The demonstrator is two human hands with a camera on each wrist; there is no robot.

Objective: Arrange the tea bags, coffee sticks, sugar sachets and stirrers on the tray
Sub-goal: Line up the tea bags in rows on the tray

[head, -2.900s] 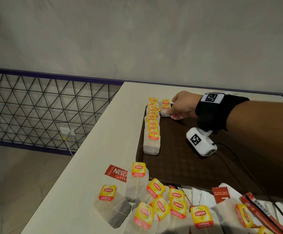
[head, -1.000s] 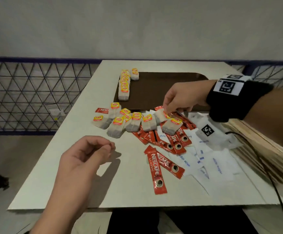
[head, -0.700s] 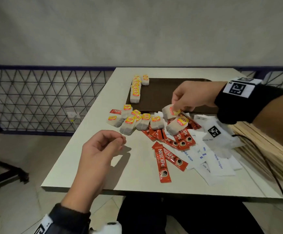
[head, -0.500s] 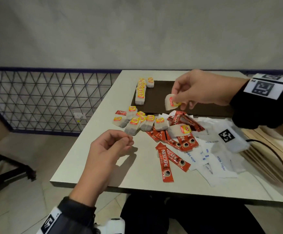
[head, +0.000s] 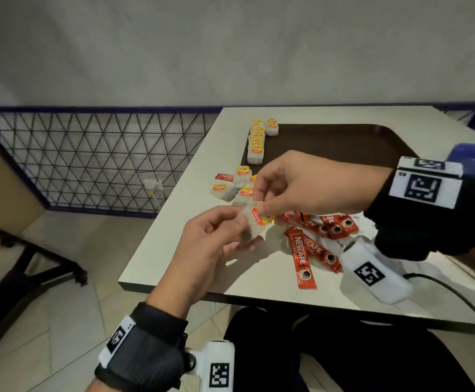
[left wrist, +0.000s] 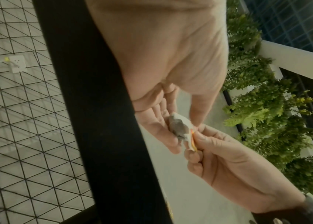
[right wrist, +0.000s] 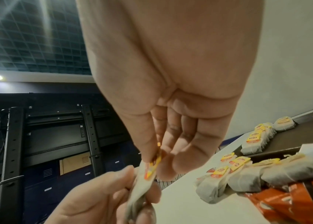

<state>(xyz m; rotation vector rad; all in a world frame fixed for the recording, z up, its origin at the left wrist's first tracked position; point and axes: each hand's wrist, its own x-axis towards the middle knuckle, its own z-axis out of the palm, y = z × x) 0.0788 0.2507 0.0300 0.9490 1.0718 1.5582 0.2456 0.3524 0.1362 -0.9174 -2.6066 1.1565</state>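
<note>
A Lipton tea bag (head: 252, 231) hangs above the table's near left part, held by both hands. My left hand (head: 244, 226) grips its paper pouch between thumb and fingers, while my right hand (head: 262, 207) pinches the yellow tag end. The left wrist view shows the same tea bag (left wrist: 180, 128), and the right wrist view shows its tag (right wrist: 152, 168). On the brown tray (head: 344, 142), a row of tea bags (head: 256, 145) lines the left edge. Several loose tea bags (head: 239, 185) and red Nescafe coffee sticks (head: 304, 250) lie on the table. My right arm hides most of the sugar sachets.
The white table (head: 174, 250) ends close to my body and at the left. A wire mesh fence (head: 89, 159) stands beyond its left edge. A black cable (head: 457, 295) trails from the right wrist camera across the table's near right.
My right hand lifted a tea bag off the loose pile and carried it towards me. My left hand rose from the table and took hold of its pouch.
</note>
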